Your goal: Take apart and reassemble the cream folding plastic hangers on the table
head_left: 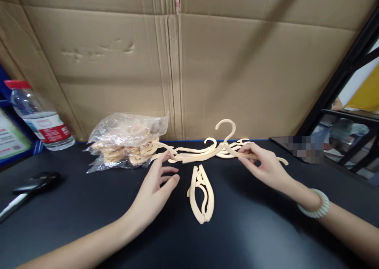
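An unfolded cream plastic folding hanger (204, 155) is spread out with its hook upright, near the back of the table. My right hand (263, 164) pinches its right arm between thumb and fingers. At its left end is my left hand (158, 180), the index fingertip at or on the hanger; whether it touches is hard to tell. The thumb and other fingers of that hand stand apart with nothing between them. In front, between both hands, a folded hanger (210, 198) lies flat. More cream hangers (211, 142) lie behind the unfolded one, partly hidden.
A clear plastic bag (124, 130) of stacked folded hangers is at the back left. Further left stand a water bottle (44, 119) with a red cap and a black computer mouse (37, 182). A cardboard sheet (251, 63) walls the back of the black table (245, 233). A dark flat object (286, 143) lies at right.
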Available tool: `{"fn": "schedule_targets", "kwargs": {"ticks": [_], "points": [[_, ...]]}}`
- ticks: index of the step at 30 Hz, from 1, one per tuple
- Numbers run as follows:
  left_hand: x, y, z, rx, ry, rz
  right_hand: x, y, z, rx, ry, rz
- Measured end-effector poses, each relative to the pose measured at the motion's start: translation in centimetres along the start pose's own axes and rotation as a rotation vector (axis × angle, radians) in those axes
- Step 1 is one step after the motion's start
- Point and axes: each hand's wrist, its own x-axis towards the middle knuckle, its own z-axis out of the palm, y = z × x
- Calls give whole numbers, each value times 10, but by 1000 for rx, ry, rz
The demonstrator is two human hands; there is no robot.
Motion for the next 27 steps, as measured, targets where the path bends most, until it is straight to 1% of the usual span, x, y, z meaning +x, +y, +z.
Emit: {"fn": "schedule_targets", "kwargs": {"ticks": [2, 4, 6, 7, 10, 14, 19, 24, 27], "points": [[-3, 1, 0, 81, -35, 98, -2, -5, 2, 1, -47, -42], [-5, 2, 0, 183, -58, 203, -3, -7, 4, 0, -54, -69], [-5, 3, 0, 269, -70, 269, -4, -7, 4, 2, -41, -97], [-4, 3, -1, 295, -73, 279, -3, -7, 4, 4, -38, -116], [-1, 0, -2, 306, -61, 228, -3, -9, 3, 16, -35, -169], [3, -3, -3, 271, -17, 132, -3, -12, 3, 29, -34, -180], [4, -4, -3, 245, -10, 94, -5, -14, 3, 38, -35, -179], [6, -2, -3, 103, -59, 58, -5, -12, 3, 26, -57, -217], [6, 3, -3, 34, -51, 18, -4, -11, 2, -18, -81, -246]]}}
